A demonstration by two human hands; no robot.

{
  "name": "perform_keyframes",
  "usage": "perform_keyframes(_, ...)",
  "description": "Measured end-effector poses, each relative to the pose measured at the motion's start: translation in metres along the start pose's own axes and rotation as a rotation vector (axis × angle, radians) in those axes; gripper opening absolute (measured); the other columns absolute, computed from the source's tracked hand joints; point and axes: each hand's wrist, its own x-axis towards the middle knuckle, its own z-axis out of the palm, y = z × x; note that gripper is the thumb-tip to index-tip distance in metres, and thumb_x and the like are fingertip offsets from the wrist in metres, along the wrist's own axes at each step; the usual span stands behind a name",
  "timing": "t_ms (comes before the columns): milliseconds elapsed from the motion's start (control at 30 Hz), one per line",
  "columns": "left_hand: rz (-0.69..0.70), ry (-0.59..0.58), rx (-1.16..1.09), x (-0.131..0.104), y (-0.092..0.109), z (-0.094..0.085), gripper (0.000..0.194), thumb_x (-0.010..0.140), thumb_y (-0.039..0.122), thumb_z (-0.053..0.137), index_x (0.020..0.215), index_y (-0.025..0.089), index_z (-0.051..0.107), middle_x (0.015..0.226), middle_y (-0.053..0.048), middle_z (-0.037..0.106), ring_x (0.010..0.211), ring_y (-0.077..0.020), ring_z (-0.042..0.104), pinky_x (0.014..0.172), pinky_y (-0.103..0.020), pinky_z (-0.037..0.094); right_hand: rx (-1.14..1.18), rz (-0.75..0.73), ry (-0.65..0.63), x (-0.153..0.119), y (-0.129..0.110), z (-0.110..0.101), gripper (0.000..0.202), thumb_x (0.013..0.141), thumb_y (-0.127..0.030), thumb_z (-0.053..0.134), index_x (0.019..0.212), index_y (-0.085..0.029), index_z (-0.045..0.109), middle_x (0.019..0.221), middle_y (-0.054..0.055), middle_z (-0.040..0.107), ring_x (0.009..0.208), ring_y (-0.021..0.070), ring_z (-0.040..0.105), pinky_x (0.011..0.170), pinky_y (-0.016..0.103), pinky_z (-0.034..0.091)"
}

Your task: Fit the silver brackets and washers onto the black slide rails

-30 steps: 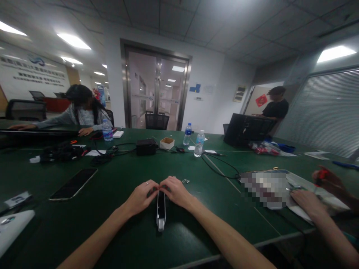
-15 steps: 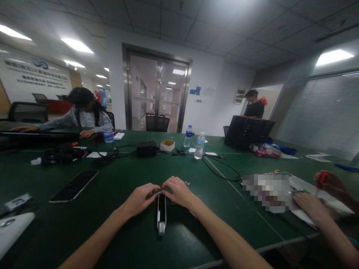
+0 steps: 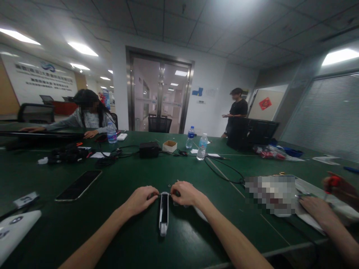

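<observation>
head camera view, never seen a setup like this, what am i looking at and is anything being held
There is no robot: one camera on a person's head looks forward and down at their bare hands. On the green table, a slim white-edged device lies between the left hand and right hand. Their fingertips are near its far end; whether they pinch anything small is too unclear to tell. Farther left is a phone; beyond are a small open box and bottles. At far right, another person's hand is at work.

Green table [image 3: 134,239] bears phone [image 3: 78,185], bottles [image 3: 202,147], cables [image 3: 224,170], small open box [image 3: 169,146]
</observation>
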Motion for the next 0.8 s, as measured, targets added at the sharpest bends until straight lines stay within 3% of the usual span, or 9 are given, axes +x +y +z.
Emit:
perform_keyframes(233,-0.038,-0.004,-0.002,0.0012,0.0002,0.0002,0.025,0.09,0.026,0.047,0.108,0.02,0.064,0.102,-0.004,0.066,0.093,-0.0186,0.061,0.084,-0.031,0.048,0.04,-0.001,0.0,0.0018,-0.0018,0.0025,0.014,0.087,-0.027,0.057,0.091,-0.019,0.068,0.082,0.003,0.066,0.073,0.0152,0.06,0.065,0.024,0.041)
perform_keyframes(433,0.009,0.009,-0.047,0.0032,-0.0025,0.0056,0.026,0.091,0.023,0.043,0.106,0.022,0.065,0.104,-0.003,0.067,0.096,-0.0174,0.061,0.088,-0.03,0.047,0.046,-0.002,0.017,0.0042,0.0014,0.0093,0.014,0.088,-0.027,0.057,0.092,-0.02,0.069,0.086,0.003,0.068,0.079,0.0152,0.061,0.07,0.023,0.043)
perform_keyframes(800,-0.021,-0.013,-0.095,0.0029,-0.005,-0.0001,0.023,0.09,0.028,0.049,0.105,0.02,0.065,0.101,-0.002,0.066,0.091,-0.0167,0.06,0.082,-0.029,0.048,0.046,0.002,0.003,0.0035,0.0005,0.0072,0.015,0.09,-0.028,0.056,0.093,-0.019,0.068,0.087,0.003,0.067,0.079,0.0156,0.061,0.071,0.025,0.044)
